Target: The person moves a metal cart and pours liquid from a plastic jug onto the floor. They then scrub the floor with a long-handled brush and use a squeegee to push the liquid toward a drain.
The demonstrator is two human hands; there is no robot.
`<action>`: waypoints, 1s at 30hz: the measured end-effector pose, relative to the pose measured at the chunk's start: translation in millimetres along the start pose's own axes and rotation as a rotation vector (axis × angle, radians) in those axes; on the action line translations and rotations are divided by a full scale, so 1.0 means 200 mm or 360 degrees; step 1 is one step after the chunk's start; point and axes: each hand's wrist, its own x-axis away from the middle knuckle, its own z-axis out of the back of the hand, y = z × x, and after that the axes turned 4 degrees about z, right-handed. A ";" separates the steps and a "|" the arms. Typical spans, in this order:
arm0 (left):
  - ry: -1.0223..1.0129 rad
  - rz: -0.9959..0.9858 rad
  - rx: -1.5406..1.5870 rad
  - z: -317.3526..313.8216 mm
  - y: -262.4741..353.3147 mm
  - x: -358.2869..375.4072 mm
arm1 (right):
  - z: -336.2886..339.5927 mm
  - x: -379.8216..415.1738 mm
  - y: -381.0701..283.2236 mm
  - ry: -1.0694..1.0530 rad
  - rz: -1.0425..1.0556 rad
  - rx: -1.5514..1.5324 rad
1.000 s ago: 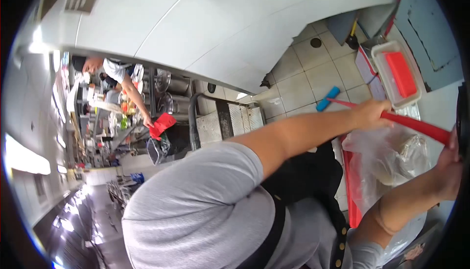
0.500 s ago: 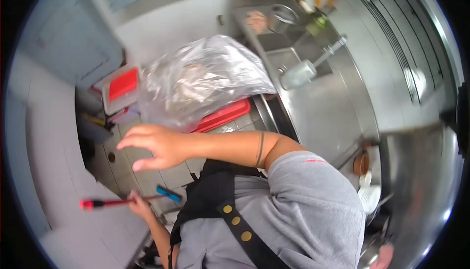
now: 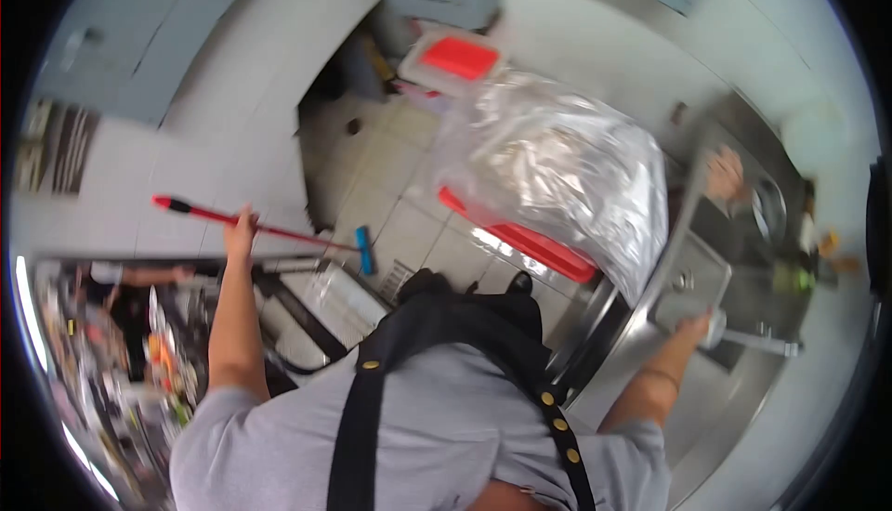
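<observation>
My left hand is wrapped round the red and black handle of a long stick, whose far end carries a blue head over the tiled floor. On the right, my right hand reaches over the metal sink counter and touches a pale, whitish cylindrical container. A metal rod-like piece extends to the right beside it. The fingers of this hand are blurred, so their grip is unclear.
A large clear plastic bag covers things above a red tray. Behind it stands a container with a red lid. The steel sink lies at right, a metal pot beyond it. Cluttered shelves fill the lower left.
The view has turned, shifting the room rightward. My right arm, earlier stretched across my front with fingers spread, is now at the sink counter. My left hand still holds the stick.
</observation>
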 end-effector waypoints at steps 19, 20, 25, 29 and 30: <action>0.0702 -0.0510 -0.0054 0.61 0.01 -0.26 | 0.05 1.00 -0.61 -0.0278 0.1312 0.0172; 0.0808 -0.0747 0.0044 0.67 0.05 -0.36 | 0.08 1.10 -0.67 -0.0263 0.1320 0.0177; 0.1062 -0.1142 -0.0136 0.89 0.61 -0.50 | 0.19 1.61 -0.81 -0.1216 0.1485 0.0297; 0.0771 -0.1106 0.0502 1.02 0.62 -0.77 | 0.02 2.23 -0.62 -0.1441 0.0955 0.0083; 0.0784 -0.1103 0.0514 1.06 0.58 -0.82 | -0.03 2.29 -0.54 -0.1682 0.0786 0.0136</action>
